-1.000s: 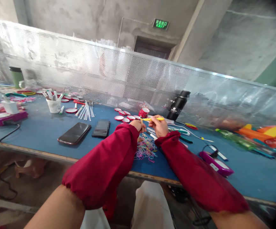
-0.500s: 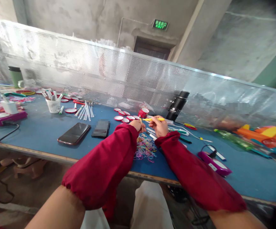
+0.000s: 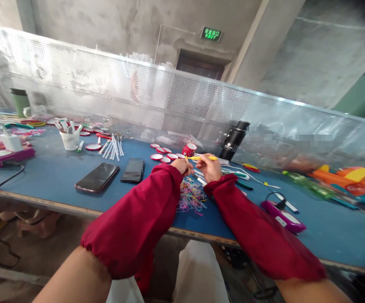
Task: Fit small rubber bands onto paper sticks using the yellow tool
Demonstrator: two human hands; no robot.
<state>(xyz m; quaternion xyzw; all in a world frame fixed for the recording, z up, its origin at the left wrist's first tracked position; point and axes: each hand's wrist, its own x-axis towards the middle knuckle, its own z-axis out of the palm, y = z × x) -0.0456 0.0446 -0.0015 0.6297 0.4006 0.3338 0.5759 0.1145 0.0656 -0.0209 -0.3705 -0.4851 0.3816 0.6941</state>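
My left hand [image 3: 181, 166] is closed, pinching a small pale stick-like piece [image 3: 186, 160] upright at its fingertips. In my closed right hand [image 3: 211, 169] is a slim yellow pen-like tool [image 3: 214, 158], held nearly level. Its narrow tip points left and reaches the top of the pale piece; whether they touch is too small to tell. Below both hands lies a loose heap of colourful thin strands [image 3: 192, 198]. White pen-like sticks [image 3: 201, 181] rest beside my right hand, partly covered by it. Just behind my left hand are several red-rimmed white discs [image 3: 156, 157].
A red patterned roll [image 3: 189, 149] stands behind the hands, with a black bottle [image 3: 234, 139] leaning near the mesh panel [image 3: 107, 92]. Two dark phone-like slabs [image 3: 97, 177], white tubes [image 3: 116, 147] and a white cup [image 3: 70, 141] lie left. A purple device [image 3: 284, 218] sits right.
The yellow tool's tip has shifted very slightly at the pale piece. Both hands keep almost the same place and grip; the whole view has drifted a little.
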